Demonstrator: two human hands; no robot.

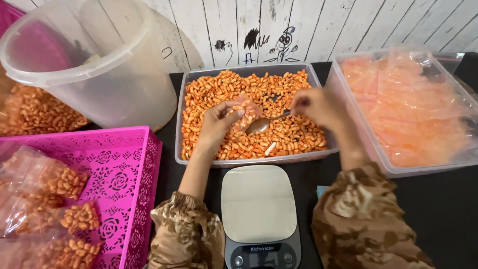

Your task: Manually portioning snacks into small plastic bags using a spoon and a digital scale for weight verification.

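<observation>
Over the clear rectangular plastic tub of orange coated nuts (199,99): left hand (217,121) pinches a small clear plastic bag (246,110) open; right hand (318,106) pinches a metal spoon (264,123), long axis slanting, bowl pointing lower-left toward the bag's mouth.

I count two hands, my left hand (218,119) and right hand (318,105); one spoon (264,123); one small bag (245,110) being held; one kitchen scale (259,214); two clear tubs, one of snacks (251,160) and one of empty bags (398,172); one pink basket (134,164); one bucket (99,65); at least three filled bags (64,182) in the basket.
</observation>
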